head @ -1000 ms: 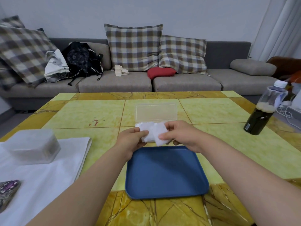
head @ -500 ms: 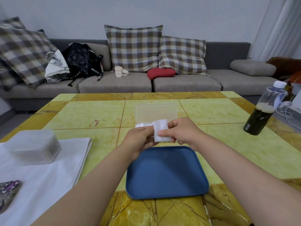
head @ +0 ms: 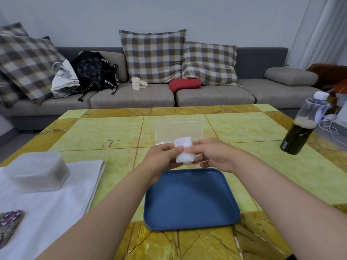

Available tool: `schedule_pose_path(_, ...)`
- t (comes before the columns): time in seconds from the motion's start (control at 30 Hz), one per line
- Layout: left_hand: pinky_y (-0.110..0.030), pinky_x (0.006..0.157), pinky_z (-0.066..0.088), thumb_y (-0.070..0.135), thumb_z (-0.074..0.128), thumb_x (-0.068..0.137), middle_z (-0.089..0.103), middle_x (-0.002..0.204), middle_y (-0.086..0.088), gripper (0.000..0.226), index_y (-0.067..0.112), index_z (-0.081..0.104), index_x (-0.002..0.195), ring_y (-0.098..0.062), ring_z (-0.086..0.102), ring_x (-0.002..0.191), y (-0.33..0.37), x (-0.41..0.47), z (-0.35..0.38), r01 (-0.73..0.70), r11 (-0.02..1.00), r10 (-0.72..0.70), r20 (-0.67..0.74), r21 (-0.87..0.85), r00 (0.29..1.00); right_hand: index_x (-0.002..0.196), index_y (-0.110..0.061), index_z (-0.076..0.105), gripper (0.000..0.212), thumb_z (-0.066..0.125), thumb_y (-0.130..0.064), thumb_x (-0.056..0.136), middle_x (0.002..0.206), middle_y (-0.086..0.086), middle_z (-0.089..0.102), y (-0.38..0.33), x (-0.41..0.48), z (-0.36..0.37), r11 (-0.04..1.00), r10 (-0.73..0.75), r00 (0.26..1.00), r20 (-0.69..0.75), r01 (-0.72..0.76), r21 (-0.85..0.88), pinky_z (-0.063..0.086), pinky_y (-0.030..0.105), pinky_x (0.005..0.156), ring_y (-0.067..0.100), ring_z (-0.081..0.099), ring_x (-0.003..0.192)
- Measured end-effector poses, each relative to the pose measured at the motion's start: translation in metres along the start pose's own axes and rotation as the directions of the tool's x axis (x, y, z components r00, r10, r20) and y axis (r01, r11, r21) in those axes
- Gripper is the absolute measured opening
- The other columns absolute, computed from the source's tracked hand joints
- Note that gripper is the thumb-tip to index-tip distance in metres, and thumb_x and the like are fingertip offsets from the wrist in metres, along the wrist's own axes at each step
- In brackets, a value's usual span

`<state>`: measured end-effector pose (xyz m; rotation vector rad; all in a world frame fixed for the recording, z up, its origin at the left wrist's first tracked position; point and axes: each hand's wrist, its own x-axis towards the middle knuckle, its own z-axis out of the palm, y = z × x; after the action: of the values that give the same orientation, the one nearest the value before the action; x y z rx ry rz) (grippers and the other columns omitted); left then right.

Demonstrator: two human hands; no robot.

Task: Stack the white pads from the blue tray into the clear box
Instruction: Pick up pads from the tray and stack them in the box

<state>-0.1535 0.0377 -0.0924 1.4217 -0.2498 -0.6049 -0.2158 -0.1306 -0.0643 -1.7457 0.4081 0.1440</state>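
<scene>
Pinching in from both sides, the left hand (head: pixel 163 156) and the right hand (head: pixel 216 154) have a small bundle of white pads (head: pixel 185 152) clamped between them, just past the far rim of the blue tray (head: pixel 191 199). The left thumb lies across the bundle's near-left corner. The right hand's curled fingertips press on its right side. The pads sit squarely in the gap between the two hands, clear of the tray and held up off the yellow table (head: pixel 112 132).

Right behind the bundle, farther from the tray, stands the clear box (head: pixel 178 131), its see-through panel rising above the pads. A sliver of white peeks out at the box's lower left, behind the left knuckles; whether it lies inside the box, I cannot tell.

Well off to the tray's right and farther back is a bottle (head: pixel 300 132) of dark liquid. Left of the tray a white cloth (head: pixel 47 203) is spread out, with a frosted container (head: pixel 39 171) resting on it.
</scene>
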Motion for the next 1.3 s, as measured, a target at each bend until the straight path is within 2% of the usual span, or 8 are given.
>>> schedule_pose_path(0.2,-0.027,0.074,0.06,0.024,0.069,0.093,0.075,0.102,-0.005,0.016,0.012,0.072,0.103,-0.018,0.073,0.087,0.005,0.011,0.014,-0.087,0.969,0.109,-0.083,0.232,0.991,0.112,-0.012,0.072,0.022,0.07,-0.017,0.091,0.089,0.001,0.073,-0.003,0.009,-0.019,0.999,-0.031,0.995,-0.094,0.035,0.041,0.051,0.03,0.071,0.015,0.062,0.073)
schedule_pose_path(0.37,-0.027,0.105,0.037,0.038,0.056,0.097,0.056,0.142,0.004,0.043,0.023,0.056,0.138,-0.016,0.045,0.133,-0.005,0.04,0.003,-0.223,0.294,0.4,0.092,0.929,0.912,0.124,-0.013,0.061,0.026,0.055,-0.02,0.1,0.115,0.006,0.068,0.007,0.029,-0.042,0.994,-0.044,0.943,-0.33,0.075,0.083,0.055,0.039,0.087,0.022,0.064,0.097)
schedule_pose_path(0.47,-0.037,0.124,0.011,0.049,0.04,0.103,0.017,0.167,-0.003,0.061,0.025,0.026,0.158,-0.023,0.007,0.154,-0.015,0.054,-0.002,-0.154,0.087,0.225,0.131,0.984,0.965,0.12,-0.016,0.054,0.019,0.046,-0.019,0.102,0.121,0.007,0.061,0.014,0.037,-0.043,0.998,-0.043,0.921,-0.387,0.053,0.016,0.05,0.043,0.098,0.027,0.058,0.11)
schedule_pose_path(0.57,-0.043,0.125,-0.001,0.054,0.025,0.104,-0.005,0.169,-0.005,0.066,0.025,0.006,0.161,-0.024,-0.008,0.155,-0.024,0.058,-0.005,-0.121,-0.019,0.114,0.123,0.992,0.986,0.127,-0.012,0.049,0.028,0.04,-0.021,0.102,0.121,0.006,0.057,0.021,0.044,-0.037,0.997,-0.055,0.908,-0.415,0.029,-0.069,0.046,0.037,0.086,0.024,0.053,0.103)
schedule_pose_path(0.77,-0.038,0.124,0.001,0.058,0.024,0.102,-0.004,0.169,-0.003,0.069,0.026,0.008,0.161,-0.022,-0.005,0.155,-0.017,0.034,-0.01,-0.134,0.005,0.021,0.134,0.991,0.991,0.134,-0.012,0.045,0.035,0.036,-0.015,0.101,0.126,0.008,0.057,0.021,0.041,-0.031,0.999,0.021,0.904,-0.427,-0.006,0.037,0.054,0.049,0.096,0.028,0.066,0.102)
schedule_pose_path(0.9,-0.041,0.12,0.021,0.055,0.033,0.102,0.028,0.163,-0.005,0.061,0.024,0.03,0.155,-0.025,0.021,0.149,-0.006,0.022,-0.01,-0.14,0.055,0.171,0.129,0.989,0.977,0.13,-0.014,0.048,0.033,0.035,-0.014,0.1,0.126,0.005,0.059,0.022,0.029,-0.033,1.0,0.03,0.929,-0.37,-0.026,0.014,0.052,0.04,0.089,0.021,0.072,0.084)
schedule_pose_path(1.13,-0.034,0.121,0.015,0.038,0.04,0.104,0.011,0.168,0.006,0.057,0.031,0.023,0.158,-0.013,0.009,0.152,-0.014,0.034,0.038,-0.487,0.021,0.209,0.472,0.873,0.856,0.128,-0.014,0.048,0.03,0.035,-0.019,0.102,0.121,0.008,0.063,0.019,0.034,-0.031,0.988,-0.059,0.889,-0.453,0.117,0.102,0.055,0.038,0.072,0.025,0.07,0.086)
schedule_pose_path(1.3,-0.029,0.123,0.014,0.039,0.035,0.106,0.024,0.165,0.004,0.054,0.021,0.031,0.157,-0.014,0.018,0.152,-0.028,0.044,0.034,-0.498,0.013,0.156,0.49,0.867,0.857,0.132,-0.013,0.041,0.033,0.029,-0.018,0.101,0.124,0.01,0.062,0.025,0.044,-0.033,0.975,-0.026,0.888,-0.459,0.123,0.183,0.056,0.038,0.072,0.021,0.075,0.079)
